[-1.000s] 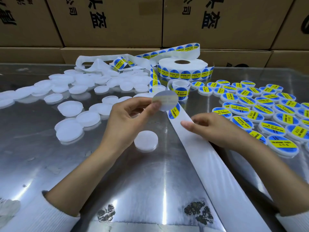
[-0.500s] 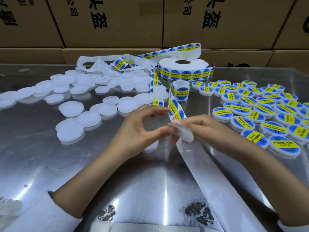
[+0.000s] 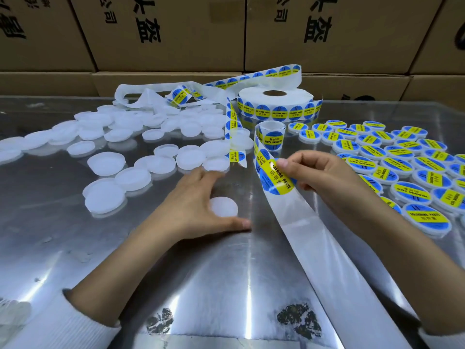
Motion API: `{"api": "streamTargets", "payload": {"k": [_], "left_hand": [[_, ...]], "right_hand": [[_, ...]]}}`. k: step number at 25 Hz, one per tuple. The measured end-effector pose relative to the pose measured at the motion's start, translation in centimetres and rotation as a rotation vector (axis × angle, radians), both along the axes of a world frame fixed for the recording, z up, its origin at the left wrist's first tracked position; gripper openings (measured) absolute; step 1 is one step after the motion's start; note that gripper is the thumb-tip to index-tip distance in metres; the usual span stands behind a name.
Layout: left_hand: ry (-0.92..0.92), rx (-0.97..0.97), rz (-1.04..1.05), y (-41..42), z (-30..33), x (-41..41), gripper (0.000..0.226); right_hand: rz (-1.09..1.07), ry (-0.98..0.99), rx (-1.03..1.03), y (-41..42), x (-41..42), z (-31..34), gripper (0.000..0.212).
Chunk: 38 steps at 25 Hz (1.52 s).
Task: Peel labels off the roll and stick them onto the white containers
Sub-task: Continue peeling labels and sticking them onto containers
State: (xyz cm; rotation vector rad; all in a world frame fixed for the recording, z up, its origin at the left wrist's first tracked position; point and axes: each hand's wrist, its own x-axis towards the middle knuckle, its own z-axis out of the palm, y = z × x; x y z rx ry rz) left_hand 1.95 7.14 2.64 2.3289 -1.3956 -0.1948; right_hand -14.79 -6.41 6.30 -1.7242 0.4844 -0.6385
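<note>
My right hand pinches a round blue and yellow label by its upper edge, the label lifted partly off the white backing strip. My left hand lies flat on the metal table, fingers spread around a small white container that sits between thumb and forefinger. The label roll stands at the back centre, its strip curling down toward my hands.
Several unlabelled white containers lie scattered at the left and back. Several labelled containers fill the right side. Loose backing strip is piled behind the roll. Brown cardboard boxes wall the far edge of the table.
My left hand let go of the label and dropped to the table around the white container. My right hand now holds the label alone, turned face up.
</note>
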Motion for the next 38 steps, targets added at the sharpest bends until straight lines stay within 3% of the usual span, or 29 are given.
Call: {"api": "streamTargets", "payload": {"k": [2, 4, 10, 14, 17, 25, 38], "left_hand": [[-0.030, 0.129, 0.118, 0.3, -0.2, 0.5, 0.107], [-0.016, 0.110, 0.174, 0.2, 0.0, 0.8, 0.091], [0.009, -0.254, -0.013, -0.4, -0.4, 0.2, 0.051], [0.004, -0.538, -0.208, -0.9, -0.2, -1.2, 0.070], [-0.022, -0.627, -0.242, -0.9, 0.1, -1.7, 0.082], [-0.045, -0.638, -0.333, -0.9, 0.5, -2.5, 0.091], [-0.007, -0.712, -0.313, -0.6, 0.7, -2.9, 0.090]], "right_hand": [[-0.036, -0.026, 0.000, 0.1, 0.0, 0.1, 0.021], [-0.045, -0.027, -0.014, 0.1, 0.1, 0.0, 0.019], [-0.046, 0.009, 0.026, 0.2, 0.1, -0.1, 0.013], [-0.027, 0.010, 0.077, 0.6, 0.6, -0.8, 0.014], [0.004, 0.012, 0.144, 0.9, 1.0, -1.1, 0.020], [0.017, 0.040, 0.142, 1.1, 1.0, -1.3, 0.023], [0.012, 0.020, 0.146, 1.1, 1.1, -1.3, 0.020]]}}
